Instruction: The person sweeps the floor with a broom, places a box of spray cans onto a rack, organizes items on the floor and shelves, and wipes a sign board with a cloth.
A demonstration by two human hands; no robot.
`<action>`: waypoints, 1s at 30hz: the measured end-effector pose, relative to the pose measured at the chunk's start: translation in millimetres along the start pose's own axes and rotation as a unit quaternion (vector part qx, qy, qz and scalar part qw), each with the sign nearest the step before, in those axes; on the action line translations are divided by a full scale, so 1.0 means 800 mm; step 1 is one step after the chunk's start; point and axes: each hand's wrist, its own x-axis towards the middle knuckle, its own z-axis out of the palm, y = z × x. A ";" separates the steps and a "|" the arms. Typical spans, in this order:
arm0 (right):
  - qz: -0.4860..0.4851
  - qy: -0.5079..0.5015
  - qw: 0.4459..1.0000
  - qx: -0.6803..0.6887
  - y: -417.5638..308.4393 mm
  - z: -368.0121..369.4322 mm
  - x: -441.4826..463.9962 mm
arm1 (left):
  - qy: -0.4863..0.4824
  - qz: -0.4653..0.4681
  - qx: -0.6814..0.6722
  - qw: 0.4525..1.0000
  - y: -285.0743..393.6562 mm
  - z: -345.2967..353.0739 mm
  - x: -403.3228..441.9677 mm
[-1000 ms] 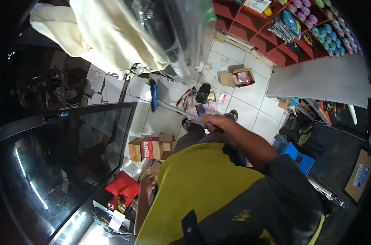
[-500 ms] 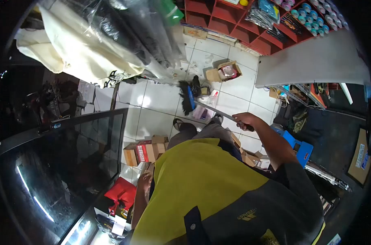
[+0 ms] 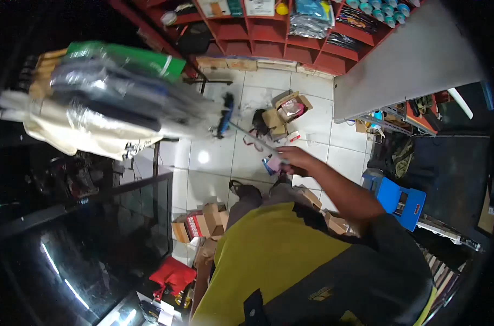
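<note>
My right hand (image 3: 293,158) is closed around the upper end of a broom's thin grey handle (image 3: 252,136). The blue broom head with dark bristles (image 3: 225,115) is out ahead to the left, at the lower edge of the plastic-covered clothes; whether it touches the floor I cannot tell. Near it lie a dark object (image 3: 261,123), an open cardboard box (image 3: 293,107) with a silvery and red packet inside, and small litter. My left hand (image 3: 205,251) hangs low at my left side by some cardboard boxes (image 3: 201,224), its fingers too unclear to read.
Clothes in clear plastic (image 3: 111,95) hang at upper left. A dark glass case (image 3: 89,239) fills the left side. Red shelving (image 3: 266,43) with bottles and packets stands ahead. On the right are a grey panel (image 3: 399,65) and a blue plastic stool (image 3: 401,201). White tiles (image 3: 203,179) cover the floor.
The broom head has swung left and away from my feet, toward the hanging clothes. My right hand has moved left with the handle. The view has shifted, showing more shelving.
</note>
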 end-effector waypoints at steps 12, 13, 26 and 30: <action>-0.098 -0.046 0.679 -0.726 0.036 -0.043 0.321 | 0.026 -0.085 0.195 0.977 0.045 0.037 -0.045; -0.120 -0.020 0.676 -0.727 0.058 -0.073 0.330 | 0.028 -0.088 0.193 0.977 0.051 0.040 -0.041; -0.106 0.126 0.927 -0.337 0.020 -0.116 0.043 | 0.105 0.155 0.091 0.978 0.269 0.096 0.054; -0.094 0.119 0.929 -0.336 0.020 -0.082 0.145 | 0.040 0.434 0.304 0.847 0.545 0.164 0.246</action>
